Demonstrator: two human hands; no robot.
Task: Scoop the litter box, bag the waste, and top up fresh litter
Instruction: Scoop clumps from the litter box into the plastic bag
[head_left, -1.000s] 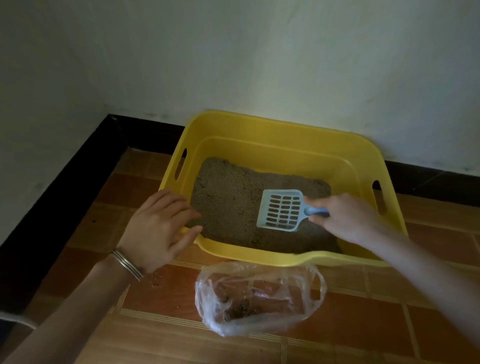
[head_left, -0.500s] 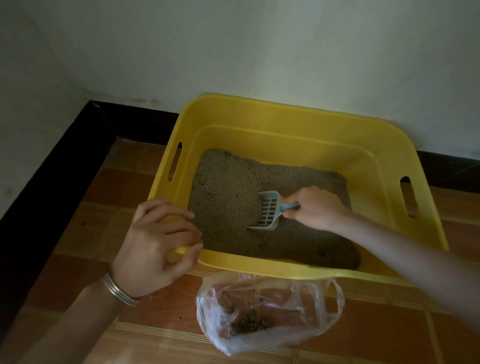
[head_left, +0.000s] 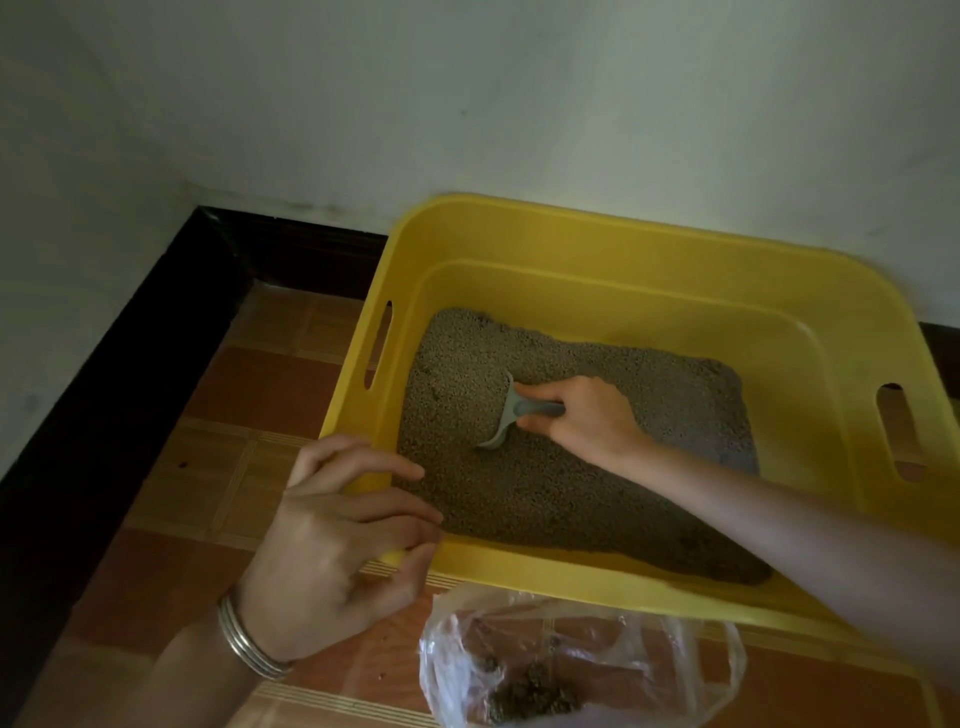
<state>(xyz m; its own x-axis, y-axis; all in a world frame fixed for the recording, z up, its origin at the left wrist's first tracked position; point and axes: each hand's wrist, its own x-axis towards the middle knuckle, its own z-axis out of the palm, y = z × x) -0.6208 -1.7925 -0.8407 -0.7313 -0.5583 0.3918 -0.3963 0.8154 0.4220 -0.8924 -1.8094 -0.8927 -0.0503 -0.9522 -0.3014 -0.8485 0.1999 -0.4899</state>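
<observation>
One scoop (head_left: 511, 415) gripped in right hand (head_left: 582, 421), one litter box (head_left: 623, 244), left hand (head_left: 332, 545) open-fingered at its corner, one bag (head_left: 571, 665).

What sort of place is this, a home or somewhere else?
Probably a corner of a home, indoors: a yellow litter box with a scoop in its litter stands on red floor tiles, against a plain white wall with dark skirting. Which room, I cannot tell.
</observation>
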